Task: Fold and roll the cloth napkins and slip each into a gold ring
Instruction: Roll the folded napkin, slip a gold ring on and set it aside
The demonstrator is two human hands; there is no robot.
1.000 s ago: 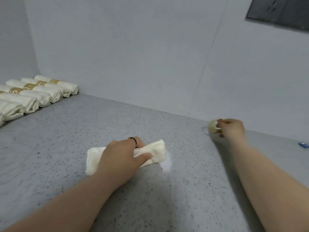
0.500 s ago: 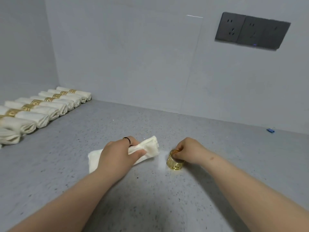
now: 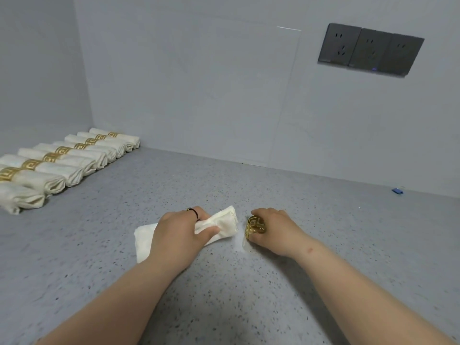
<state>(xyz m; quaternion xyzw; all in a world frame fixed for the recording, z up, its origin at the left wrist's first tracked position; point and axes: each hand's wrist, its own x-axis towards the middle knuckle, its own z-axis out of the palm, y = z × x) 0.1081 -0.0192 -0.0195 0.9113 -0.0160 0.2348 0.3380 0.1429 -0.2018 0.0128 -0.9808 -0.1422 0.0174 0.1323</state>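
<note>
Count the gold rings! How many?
9. Eight sit on the rolled napkins lined up at left; one gold ring is in the right hand. The nearest roll shows none, maybe cut off.

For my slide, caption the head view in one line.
Left hand grips rolled napkin; right hand brings gold ring to its end.

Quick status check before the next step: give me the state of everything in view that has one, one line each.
Left hand: grips the rolled napkin.
Rolled napkin: rolled, lying on the counter, no ring on it yet.
Right hand: holds the gold ring.
Gold ring: beside the napkin's right end, apart from it.
Finished napkins: rolled, ringed, in a row at far left.
</note>
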